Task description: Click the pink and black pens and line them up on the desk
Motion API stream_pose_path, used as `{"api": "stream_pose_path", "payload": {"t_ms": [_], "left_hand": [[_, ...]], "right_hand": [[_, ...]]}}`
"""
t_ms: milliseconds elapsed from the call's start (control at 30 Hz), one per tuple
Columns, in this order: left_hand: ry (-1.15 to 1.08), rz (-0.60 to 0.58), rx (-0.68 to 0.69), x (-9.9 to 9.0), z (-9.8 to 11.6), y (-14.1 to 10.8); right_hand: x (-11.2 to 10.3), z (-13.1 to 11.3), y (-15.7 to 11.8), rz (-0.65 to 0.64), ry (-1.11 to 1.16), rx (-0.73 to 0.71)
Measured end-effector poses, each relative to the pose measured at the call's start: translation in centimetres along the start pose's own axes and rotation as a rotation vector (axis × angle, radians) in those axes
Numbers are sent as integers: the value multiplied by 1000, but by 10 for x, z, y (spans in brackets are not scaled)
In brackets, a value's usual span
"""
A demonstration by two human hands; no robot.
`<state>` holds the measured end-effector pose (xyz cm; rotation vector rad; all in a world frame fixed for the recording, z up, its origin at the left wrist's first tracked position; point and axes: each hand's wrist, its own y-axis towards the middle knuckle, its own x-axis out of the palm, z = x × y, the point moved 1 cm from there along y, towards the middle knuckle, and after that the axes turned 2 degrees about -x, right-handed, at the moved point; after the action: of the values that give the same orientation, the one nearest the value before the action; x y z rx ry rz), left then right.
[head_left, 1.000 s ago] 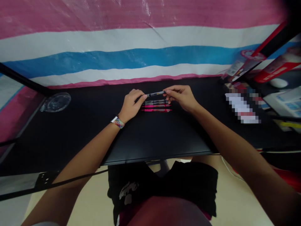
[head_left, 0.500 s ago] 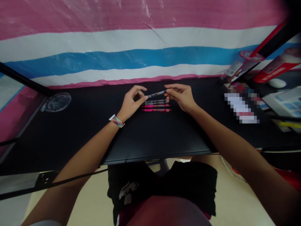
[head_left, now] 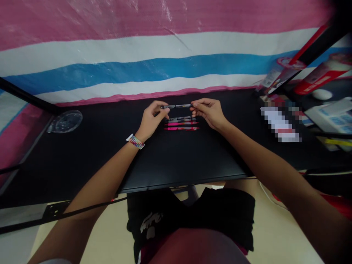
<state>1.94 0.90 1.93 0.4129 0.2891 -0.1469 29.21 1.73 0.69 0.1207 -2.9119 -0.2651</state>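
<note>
A grey and black pen [head_left: 180,106] is level, pinched at both ends. My left hand [head_left: 151,119] grips its left end between thumb and fingers, and my right hand [head_left: 210,113] has the right end between its fingertips. Just below the held pen, more pens are lined up side by side on the black table [head_left: 176,157]: a grey and black pen [head_left: 181,119], a pink pen [head_left: 180,124] and, nearest me, another pink pen [head_left: 181,128]. Whether more than one grey pen lies there I cannot tell.
A clear plastic lid [head_left: 66,121] is at the table's left. On the right are a clear cup [head_left: 283,73] with red trim, a red and white container [head_left: 320,77], a white rounded object [head_left: 322,94] and a blurred-out item [head_left: 280,124]. A striped sheet [head_left: 165,68] hangs behind.
The held pen has turned from slanted to level. Its left end, with my left fingers, has moved up and slightly left; my left fingers have closed in more around it.
</note>
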Motion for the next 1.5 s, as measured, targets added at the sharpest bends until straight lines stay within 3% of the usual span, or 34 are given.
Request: {"api": "stream_pose_path", "payload": {"t_ms": [333,600,1000,1100,1233,1500], "left_hand": [[-10,23,11,-3,-4,2],[35,141,8,-9,-13,6],[-25,203,-10,-13,-19,7],[-6,177,3,-11,-16,6],[110,46,36,-8,-9,4],[116,18,72,-6,-3,1]], "right_hand": [[-1,1,2,7,45,9],[-3,-1,1,-16,-44,30],[-14,4,9,171,-64,-46],[-12,2,7,131,-74,-35],[-5,0,1,-22,-74,7],[-3,-4,-2,-28,-65,26]]}}
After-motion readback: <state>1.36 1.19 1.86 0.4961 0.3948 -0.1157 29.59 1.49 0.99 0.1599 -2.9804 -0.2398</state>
